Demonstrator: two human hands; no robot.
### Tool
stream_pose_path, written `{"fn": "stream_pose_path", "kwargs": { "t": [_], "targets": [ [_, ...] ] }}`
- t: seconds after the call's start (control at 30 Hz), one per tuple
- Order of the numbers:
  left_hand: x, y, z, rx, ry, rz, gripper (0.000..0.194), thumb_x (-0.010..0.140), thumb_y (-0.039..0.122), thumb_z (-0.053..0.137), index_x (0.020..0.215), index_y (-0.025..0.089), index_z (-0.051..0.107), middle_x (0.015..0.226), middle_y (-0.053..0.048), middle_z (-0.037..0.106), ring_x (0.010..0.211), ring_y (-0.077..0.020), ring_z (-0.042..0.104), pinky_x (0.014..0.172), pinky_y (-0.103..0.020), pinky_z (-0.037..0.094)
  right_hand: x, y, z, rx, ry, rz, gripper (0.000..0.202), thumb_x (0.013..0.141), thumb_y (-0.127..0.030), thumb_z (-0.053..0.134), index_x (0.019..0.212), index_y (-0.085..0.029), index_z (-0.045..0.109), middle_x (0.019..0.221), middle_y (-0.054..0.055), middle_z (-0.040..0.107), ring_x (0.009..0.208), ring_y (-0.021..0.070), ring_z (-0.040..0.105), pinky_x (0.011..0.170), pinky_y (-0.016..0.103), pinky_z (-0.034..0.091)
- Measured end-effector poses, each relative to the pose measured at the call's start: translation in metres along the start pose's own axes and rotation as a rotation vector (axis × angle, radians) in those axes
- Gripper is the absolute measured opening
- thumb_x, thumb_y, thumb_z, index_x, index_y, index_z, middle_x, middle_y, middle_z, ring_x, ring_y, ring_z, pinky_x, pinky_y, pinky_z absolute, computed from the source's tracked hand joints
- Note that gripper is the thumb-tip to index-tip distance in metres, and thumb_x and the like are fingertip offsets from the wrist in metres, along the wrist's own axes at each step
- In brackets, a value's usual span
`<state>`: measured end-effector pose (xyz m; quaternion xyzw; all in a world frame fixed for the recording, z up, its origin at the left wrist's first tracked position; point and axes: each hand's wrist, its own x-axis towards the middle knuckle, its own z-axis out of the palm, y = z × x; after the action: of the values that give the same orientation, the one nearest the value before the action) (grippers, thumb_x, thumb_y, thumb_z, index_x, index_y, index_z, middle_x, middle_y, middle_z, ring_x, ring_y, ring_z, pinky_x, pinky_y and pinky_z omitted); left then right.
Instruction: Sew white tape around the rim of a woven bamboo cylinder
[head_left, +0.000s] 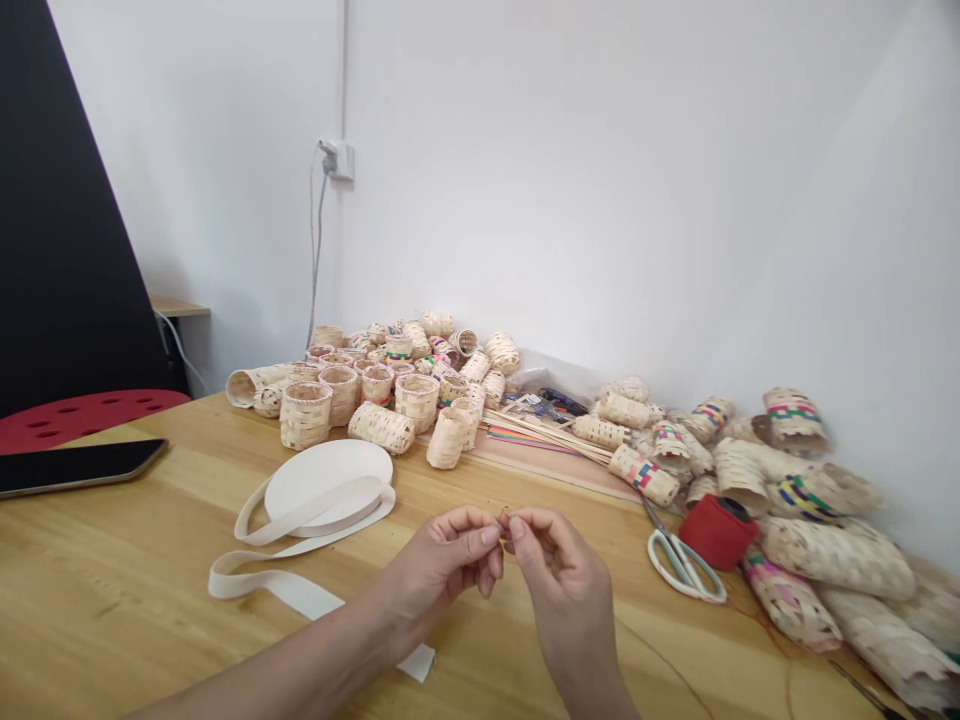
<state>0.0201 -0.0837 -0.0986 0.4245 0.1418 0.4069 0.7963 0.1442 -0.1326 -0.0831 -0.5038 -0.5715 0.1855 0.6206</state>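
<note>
My left hand (450, 570) and my right hand (559, 580) meet above the wooden table (187, 510), fingertips pinched close together. Whatever lies between the fingertips is too small to make out. A roll of white ribbon (330, 485) lies flat to the left of my hands, and its loose strip runs under my left forearm. White-handled scissors (684, 565) rest to the right, beside a red spool of thread (718, 532). A thin reddish thread (664, 660) trails over the table on the right.
Several small woven baskets (306, 415) stand and lie along the back; more woven tubes (832, 555) are heaped at the right. Thin sticks (551, 435) lie between them. A dark phone or tablet (82, 467) is at the left edge, near a red stool (82, 415).
</note>
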Motion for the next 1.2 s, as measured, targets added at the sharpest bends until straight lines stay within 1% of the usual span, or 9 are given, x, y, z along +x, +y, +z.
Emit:
{"fn": "stream_pose_path", "kwargs": {
  "t": [0.27,0.53,0.73,0.9,1.07,1.2],
  "targets": [
    [-0.0008,0.0008,0.001,-0.002,0.022,-0.011,0.02,0.073,0.029,0.075,0.076,0.012,0.065,0.058,-0.001,0.061,0.048,-0.0072,0.051,0.05,-0.019,0.034,-0.0002,-0.0022,-0.0013,0.01,-0.013,0.047,0.019,0.084,-0.034,0.056,0.079,-0.018,0.065,0.07,0.002,0.068,0.072,0.0167,0.066,0.064,0.023,0.052],
    [-0.0004,-0.0004,-0.0006,0.001,0.002,-0.003,0.019,0.074,0.028,0.074,0.076,0.012,0.066,0.058,-0.001,0.061,0.049,-0.0069,0.051,0.051,-0.019,0.034,-0.0001,-0.001,-0.0017,-0.001,-0.001,0.046,0.02,0.084,-0.035,0.056,0.078,-0.018,0.065,0.072,0.003,0.068,0.072,0.0169,0.066,0.063,0.023,0.052],
    [0.0,0.0004,0.001,-0.008,0.016,-0.007,0.02,0.073,0.029,0.075,0.076,0.011,0.066,0.058,-0.001,0.061,0.048,-0.007,0.051,0.05,-0.019,0.034,-0.0005,-0.0008,-0.0013,0.01,-0.015,0.047,0.021,0.085,-0.035,0.055,0.079,-0.017,0.064,0.071,0.003,0.067,0.071,0.0172,0.066,0.064,0.024,0.052],
    [-0.0011,0.001,0.0022,-0.005,0.028,-0.013,0.021,0.071,0.03,0.076,0.075,0.012,0.066,0.057,-0.001,0.061,0.047,-0.0072,0.051,0.05,-0.019,0.034,-0.0004,-0.0007,-0.0003,0.005,-0.002,0.042,0.02,0.084,-0.035,0.055,0.078,-0.018,0.064,0.07,0.003,0.067,0.07,0.0169,0.065,0.062,0.023,0.052],
    [-0.0002,-0.0002,0.0003,-0.003,0.025,-0.009,0.022,0.07,0.03,0.077,0.076,0.012,0.066,0.058,-0.001,0.061,0.048,-0.0073,0.051,0.05,-0.02,0.034,-0.0006,-0.0019,-0.0006,0.002,-0.005,0.03,0.02,0.084,-0.034,0.055,0.078,-0.017,0.065,0.069,0.003,0.067,0.069,0.0173,0.065,0.063,0.025,0.052],
    [0.0003,-0.001,-0.0011,0.003,0.013,-0.005,0.021,0.071,0.029,0.076,0.076,0.012,0.066,0.058,-0.001,0.062,0.048,-0.0074,0.051,0.05,-0.02,0.034,-0.0005,-0.0032,-0.0007,0.016,-0.012,0.048,0.02,0.084,-0.034,0.055,0.078,-0.017,0.064,0.069,0.003,0.067,0.07,0.017,0.065,0.062,0.023,0.052]
  ]
}}
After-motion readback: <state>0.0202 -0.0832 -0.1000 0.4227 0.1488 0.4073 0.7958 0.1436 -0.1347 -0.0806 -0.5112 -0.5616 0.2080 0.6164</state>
